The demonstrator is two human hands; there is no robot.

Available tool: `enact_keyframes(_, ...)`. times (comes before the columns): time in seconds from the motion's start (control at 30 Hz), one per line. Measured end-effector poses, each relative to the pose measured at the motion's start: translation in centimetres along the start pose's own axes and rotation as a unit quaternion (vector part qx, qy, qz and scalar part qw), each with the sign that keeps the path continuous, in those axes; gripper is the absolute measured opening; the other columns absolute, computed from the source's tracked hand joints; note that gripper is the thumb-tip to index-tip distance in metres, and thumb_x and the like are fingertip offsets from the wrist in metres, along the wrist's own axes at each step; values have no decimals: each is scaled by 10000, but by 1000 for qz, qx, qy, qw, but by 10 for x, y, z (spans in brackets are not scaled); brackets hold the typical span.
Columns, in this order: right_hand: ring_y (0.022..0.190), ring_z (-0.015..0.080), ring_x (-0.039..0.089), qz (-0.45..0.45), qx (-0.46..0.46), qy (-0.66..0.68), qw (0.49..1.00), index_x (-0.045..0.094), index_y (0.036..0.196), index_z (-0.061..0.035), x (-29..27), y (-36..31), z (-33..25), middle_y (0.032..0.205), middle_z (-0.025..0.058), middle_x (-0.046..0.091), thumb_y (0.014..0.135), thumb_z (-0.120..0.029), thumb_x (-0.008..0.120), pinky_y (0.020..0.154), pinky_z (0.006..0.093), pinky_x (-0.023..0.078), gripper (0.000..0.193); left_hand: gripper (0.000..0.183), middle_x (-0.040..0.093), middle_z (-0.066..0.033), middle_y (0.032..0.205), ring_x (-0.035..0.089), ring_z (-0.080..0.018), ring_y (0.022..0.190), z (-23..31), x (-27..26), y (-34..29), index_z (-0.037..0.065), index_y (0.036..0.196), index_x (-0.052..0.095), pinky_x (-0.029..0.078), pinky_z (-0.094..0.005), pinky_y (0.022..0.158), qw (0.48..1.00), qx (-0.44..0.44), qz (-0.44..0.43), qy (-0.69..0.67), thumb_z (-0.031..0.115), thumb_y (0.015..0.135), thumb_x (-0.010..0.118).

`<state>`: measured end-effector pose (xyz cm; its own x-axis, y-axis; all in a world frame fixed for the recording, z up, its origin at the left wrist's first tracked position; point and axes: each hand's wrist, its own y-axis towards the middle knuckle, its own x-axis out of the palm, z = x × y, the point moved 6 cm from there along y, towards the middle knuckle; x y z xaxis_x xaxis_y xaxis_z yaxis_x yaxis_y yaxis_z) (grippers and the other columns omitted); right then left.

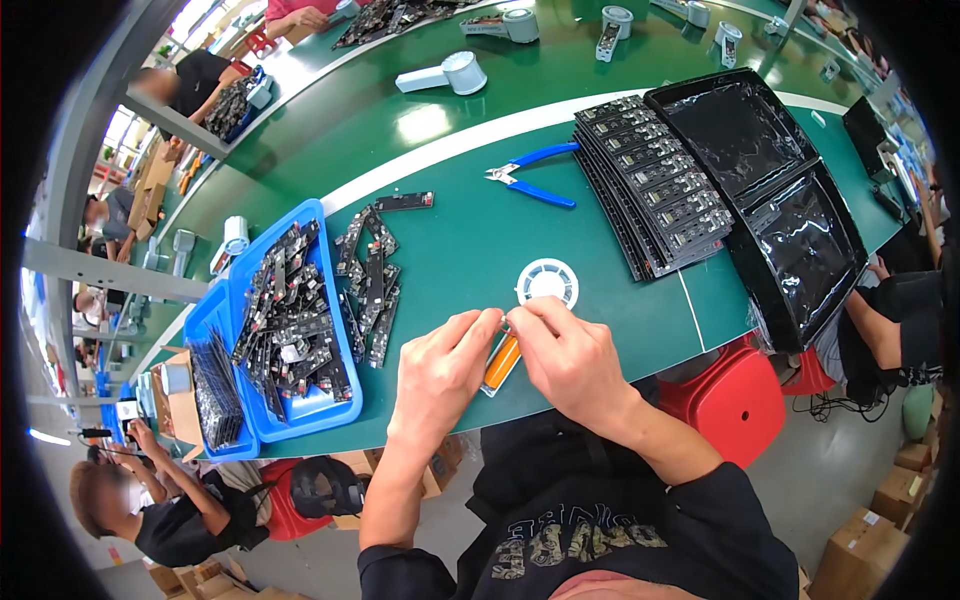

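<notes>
Both hands, left hand (pixel 440 372) and right hand (pixel 570 358), fingertips pinched together over orange-handled tool (pixel 501 362) beside white spool (pixel 547 282).

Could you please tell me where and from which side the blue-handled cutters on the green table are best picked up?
Probably by the two blue handles of the cutters, coming from the right: the handles splay rightward and lie flat, while the metal jaws point left.

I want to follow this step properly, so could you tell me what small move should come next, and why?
Probably lower the left hand and right hand toward the orange-handled tool beneath them: their fingertips meet, pinching something too small to identify, and the white tape roll lies just beyond.
</notes>
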<state>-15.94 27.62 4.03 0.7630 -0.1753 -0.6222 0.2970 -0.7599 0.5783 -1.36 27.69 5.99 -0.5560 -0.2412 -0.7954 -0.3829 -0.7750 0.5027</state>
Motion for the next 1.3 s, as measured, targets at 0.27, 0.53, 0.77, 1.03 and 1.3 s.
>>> enact_keyframes(0.27, 718, 248, 727, 71, -2, -72, 995, 675, 1114, 16, -3, -8, 7, 1029, 111, 649, 848, 12, 728, 582, 346, 580, 271, 273, 759, -106, 1000, 730, -239, 724, -5, 4, -5, 10, 1166, 724, 583, -347, 630, 974, -170, 15, -147, 4, 899, 781)
enact_keyframes(0.53, 699, 259, 709, 107, 104, 38, 988, 656, 1080, -5, -5, -23, 16, 1000, 109, 611, 955, -28, 716, 554, 375, 551, 141, 274, 743, -144, 1052, 695, -190, 782, 0, 5, -16, 0, 1191, 751, 574, -312, 671, 969, -176, 35, -168, -38, 920, 743)
enact_keyframes(0.77, 682, 292, 686, 40, 148, 102, 983, 639, 1033, -27, 0, -12, -1, 951, 108, 550, 980, -42, 679, 561, 414, 541, 68, 322, 737, -129, 1025, 690, -182, 819, 6, 7, -16, 7, 1218, 760, 555, -294, 692, 961, -213, 50, -169, -53, 902, 756)
enact_keyframes(1.03, 693, 335, 681, 11, 166, 124, 978, 611, 1005, -28, 7, -8, -1, 952, 125, 547, 999, -65, 646, 578, 448, 543, 51, 271, 772, -158, 1037, 720, -203, 844, 7, 7, -20, -4, 1142, 772, 561, -301, 698, 963, -204, 104, -141, -60, 877, 779)
enact_keyframes(1.3, 696, 338, 678, 24, 190, 169, 967, 613, 991, -26, 5, -9, 2, 966, 135, 563, 999, -57, 637, 589, 449, 547, 40, 229, 768, -181, 1034, 765, -290, 884, 10, 7, -20, -26, 1097, 762, 616, -359, 745, 962, -206, 121, -134, -61, 871, 780)
